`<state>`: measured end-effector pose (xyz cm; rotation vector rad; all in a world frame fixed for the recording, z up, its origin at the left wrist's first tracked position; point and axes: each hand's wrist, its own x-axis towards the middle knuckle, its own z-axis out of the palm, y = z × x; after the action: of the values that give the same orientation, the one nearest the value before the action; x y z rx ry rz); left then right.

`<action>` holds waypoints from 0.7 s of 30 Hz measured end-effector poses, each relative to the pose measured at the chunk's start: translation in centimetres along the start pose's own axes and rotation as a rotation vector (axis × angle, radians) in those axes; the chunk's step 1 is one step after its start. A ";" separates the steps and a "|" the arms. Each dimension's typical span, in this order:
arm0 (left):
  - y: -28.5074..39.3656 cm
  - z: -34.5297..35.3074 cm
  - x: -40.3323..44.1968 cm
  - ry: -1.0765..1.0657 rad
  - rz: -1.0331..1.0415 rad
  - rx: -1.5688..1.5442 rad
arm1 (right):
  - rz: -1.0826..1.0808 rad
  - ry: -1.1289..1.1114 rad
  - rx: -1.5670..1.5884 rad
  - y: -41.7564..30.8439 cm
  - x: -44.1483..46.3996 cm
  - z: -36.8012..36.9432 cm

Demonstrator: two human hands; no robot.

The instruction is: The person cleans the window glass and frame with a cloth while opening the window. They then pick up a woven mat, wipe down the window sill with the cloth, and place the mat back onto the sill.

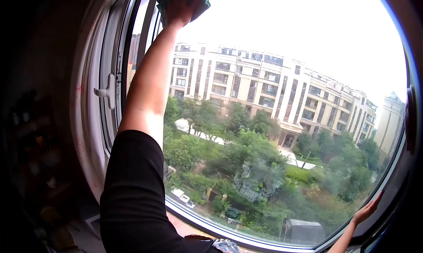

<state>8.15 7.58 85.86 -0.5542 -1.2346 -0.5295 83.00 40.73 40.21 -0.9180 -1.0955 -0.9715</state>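
At the far left, a dim part of the room holds dark, indistinct objects, too shadowed to name. Next to it a pale curtain (88,98) with faint reddish marks hangs down along the side of the window. Just right of the curtain, a white window handle (109,92) sits on the window frame (115,46), its lever pointing left. The person's left arm (147,85), in a short black sleeve (134,187), rises from the bottom of the view, bare below the sleeve, and reaches to the top. There the left hand (181,7) lies over a bunched dark green cloth (200,4), which is at the upper left part of the window glass (264,24), near the upright frame; whether the fingers close around the cloth or only press on it, I cannot tell. Through the glass, which looks hazy in places, show a long pale building (264,85) with rows of windows, and below it green trees (238,151), paths and a lawn. Near the bottom edge, right of centre, a grey boxy shape (304,231) shows beyond the glass. At the lower right, the right hand (368,211) is raised beside the window's edge, fingers extended and apart from the thumb, gripping nothing visible.
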 end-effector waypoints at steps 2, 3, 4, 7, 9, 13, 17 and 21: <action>-3.9 4.4 -1.7 0.087 0.019 -0.139 | 0.001 0.005 0.027 0.6 -0.1 0.0; -5.5 6.4 -2.6 0.105 0.030 -0.193 | 0.020 -0.007 0.058 0.8 -0.2 0.1; -7.0 8.4 -3.1 0.119 0.038 -0.246 | 0.041 -0.022 0.108 1.3 -0.2 0.2; -10.1 14.2 -3.3 0.152 0.054 -0.404 | 0.142 -0.009 0.236 2.3 -0.6 0.7; -11.5 17.5 -2.9 0.177 0.055 -0.494 | 0.353 0.021 0.494 4.3 -1.3 1.3; -13.6 21.1 -0.7 0.136 -0.041 -0.613 | 0.366 -0.053 0.475 9.9 -2.4 2.4; -14.5 23.2 3.1 -0.039 -0.274 -0.459 | 0.593 -0.102 0.566 11.0 -2.9 1.5; -10.2 20.3 6.5 -0.111 -0.434 -0.361 | 0.311 -0.296 0.230 6.5 2.8 -2.0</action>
<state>-11.56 12.63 97.98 -0.6255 -1.3811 -1.1146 90.16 40.39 41.82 -1.0247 -1.2377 -0.4527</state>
